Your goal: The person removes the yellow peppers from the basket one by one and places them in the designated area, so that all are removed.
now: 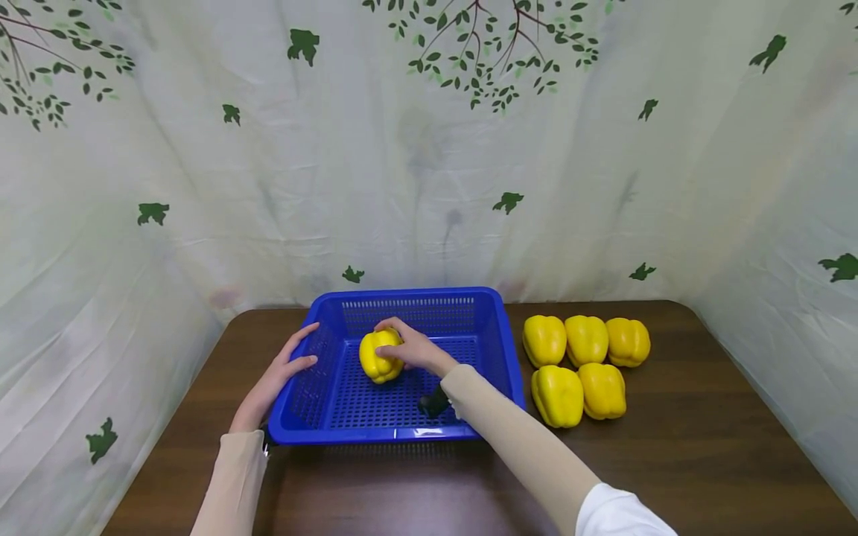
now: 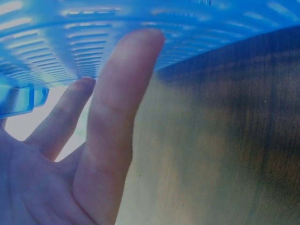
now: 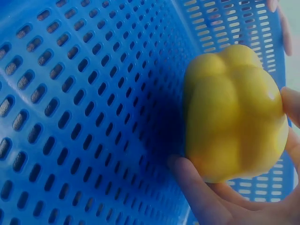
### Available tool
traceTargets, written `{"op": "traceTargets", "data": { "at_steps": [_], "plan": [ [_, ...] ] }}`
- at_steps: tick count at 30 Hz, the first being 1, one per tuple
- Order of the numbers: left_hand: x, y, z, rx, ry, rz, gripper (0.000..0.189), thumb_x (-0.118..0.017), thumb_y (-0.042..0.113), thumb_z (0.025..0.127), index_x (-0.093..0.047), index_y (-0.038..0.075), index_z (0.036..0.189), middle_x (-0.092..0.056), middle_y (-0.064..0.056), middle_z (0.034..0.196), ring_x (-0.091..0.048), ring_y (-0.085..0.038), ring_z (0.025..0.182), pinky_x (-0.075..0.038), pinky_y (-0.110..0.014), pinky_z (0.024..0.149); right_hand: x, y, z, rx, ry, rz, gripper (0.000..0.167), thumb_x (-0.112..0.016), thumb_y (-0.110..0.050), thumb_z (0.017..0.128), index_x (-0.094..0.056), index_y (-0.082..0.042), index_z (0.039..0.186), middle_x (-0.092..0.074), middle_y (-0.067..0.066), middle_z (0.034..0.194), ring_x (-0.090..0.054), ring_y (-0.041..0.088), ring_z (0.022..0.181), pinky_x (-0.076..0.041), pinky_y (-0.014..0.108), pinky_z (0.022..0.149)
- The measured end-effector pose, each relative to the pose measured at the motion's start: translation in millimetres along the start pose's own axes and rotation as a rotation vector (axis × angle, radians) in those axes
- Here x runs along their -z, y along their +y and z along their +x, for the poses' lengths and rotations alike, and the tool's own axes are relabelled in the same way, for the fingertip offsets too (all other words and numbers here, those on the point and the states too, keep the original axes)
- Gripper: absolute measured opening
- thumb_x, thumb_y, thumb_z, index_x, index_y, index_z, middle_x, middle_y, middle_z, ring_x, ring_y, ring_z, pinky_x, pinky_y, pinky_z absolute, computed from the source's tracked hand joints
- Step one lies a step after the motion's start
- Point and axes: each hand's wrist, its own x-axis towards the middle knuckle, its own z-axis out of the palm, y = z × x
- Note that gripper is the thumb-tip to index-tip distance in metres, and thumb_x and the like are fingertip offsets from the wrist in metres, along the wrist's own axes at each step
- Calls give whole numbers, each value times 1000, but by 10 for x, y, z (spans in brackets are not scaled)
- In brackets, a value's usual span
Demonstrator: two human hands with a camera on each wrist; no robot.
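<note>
My right hand (image 1: 409,346) holds a yellow bell pepper (image 1: 377,357) inside the blue plastic basket (image 1: 395,436), low over its slotted floor. Thumb and fingers reach around the pepper's sides; in the right wrist view the pepper (image 3: 234,117) shows its smooth lobes close to the basket wall. On the basket's left side, my left hand (image 1: 273,376) grips the rim, with thumb and a finger lying over the top edge. From the left wrist camera, other fingers (image 2: 112,108) of that hand extend along the outside of the slotted wall.
Several more yellow bell peppers (image 1: 558,396) sit in two rows on the brown wooden table (image 1: 704,447), right of the basket. A black wrist camera (image 1: 434,403) hangs beneath the right wrist, inside the basket. White curtains (image 1: 429,186) with printed leaves surround the table's back and sides.
</note>
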Motion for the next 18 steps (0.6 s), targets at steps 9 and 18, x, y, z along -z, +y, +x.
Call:
{"op": "traceTargets", "data": {
  "at_steps": [9,18],
  "plan": [
    [-9,10,-15,2,-14,-16,60,-43,24,102,-12,26,154,-8,-20,154,-39,-51,120,-48,-54,85,115,-6,-91,-9,-18,79,48,-63,-20,92,-47,-17,137,-47,13,131,-52,27,104,-49,49,83],
    [-10,2,-9,-3,-8,-10,60,-43,23,102,-12,25,154,-9,-21,154,-37,-52,122,-48,-53,86,237,7,-174,-17,-23,131,50,-63,-16,91,-45,-16,138,-49,16,125,-54,27,104,-52,47,81]
  ]
}}
